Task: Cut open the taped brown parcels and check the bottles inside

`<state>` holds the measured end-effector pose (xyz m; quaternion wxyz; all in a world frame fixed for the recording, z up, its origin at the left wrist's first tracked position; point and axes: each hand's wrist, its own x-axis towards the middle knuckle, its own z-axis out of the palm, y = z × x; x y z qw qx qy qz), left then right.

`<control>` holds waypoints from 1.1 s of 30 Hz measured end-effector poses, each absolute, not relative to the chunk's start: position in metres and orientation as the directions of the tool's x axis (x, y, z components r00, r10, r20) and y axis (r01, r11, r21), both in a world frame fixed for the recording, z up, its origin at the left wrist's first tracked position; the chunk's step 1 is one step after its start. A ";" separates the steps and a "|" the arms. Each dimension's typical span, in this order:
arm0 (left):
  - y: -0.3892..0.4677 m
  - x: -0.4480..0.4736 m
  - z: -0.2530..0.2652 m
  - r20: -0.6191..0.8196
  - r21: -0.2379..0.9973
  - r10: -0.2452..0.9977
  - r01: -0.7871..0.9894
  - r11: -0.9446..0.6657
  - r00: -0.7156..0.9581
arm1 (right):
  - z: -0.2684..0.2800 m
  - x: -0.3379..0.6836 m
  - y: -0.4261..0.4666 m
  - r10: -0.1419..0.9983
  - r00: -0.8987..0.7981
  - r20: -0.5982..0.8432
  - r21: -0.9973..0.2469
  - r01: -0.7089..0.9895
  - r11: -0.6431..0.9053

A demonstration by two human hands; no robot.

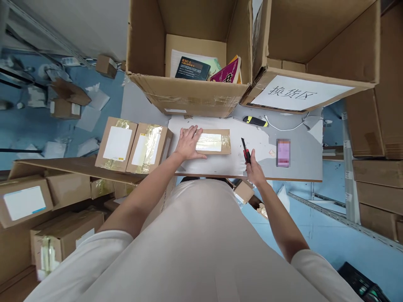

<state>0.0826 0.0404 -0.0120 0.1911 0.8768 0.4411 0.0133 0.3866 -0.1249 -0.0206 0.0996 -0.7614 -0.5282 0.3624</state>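
Observation:
A small taped cardboard box [225, 142] with a white label lies on the white-topped table [296, 172]. My left hand [189, 144] rests flat across the left end of this box, fingers spread. In my right hand [254, 167] is a red and black utility knife [246, 154], its dark blade pointing away from me. The knife is to the right of the box and apart from it. Further right lies a phone [283, 153] with a blurred pink screen. Behind the knife sits a black and yellow cutter [255, 121].
Two labelled boxes, a left one [116, 144] and a right one [149, 149], stand at the table's left. A large carton [189, 98] holding several books rises at the back, beside another carton [296, 92] with a handwritten sign. A white cable [283, 129] curls near the sign.

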 end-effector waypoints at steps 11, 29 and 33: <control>-0.049 0.082 -0.017 -0.094 0.310 0.760 0.744 -0.591 0.643 | -0.108 0.361 -0.112 0.849 0.408 -0.336 -0.256 0.828 -0.499; -0.055 0.081 -0.030 -0.119 0.368 0.795 0.770 -0.522 0.595 | 0.002 0.324 0.033 0.804 -0.535 -0.261 -0.173 0.845 0.506; -0.057 0.081 -0.031 -0.114 0.364 0.803 0.776 -0.515 0.586 | 0.008 0.334 0.062 0.798 -0.497 -0.341 -0.257 0.866 0.430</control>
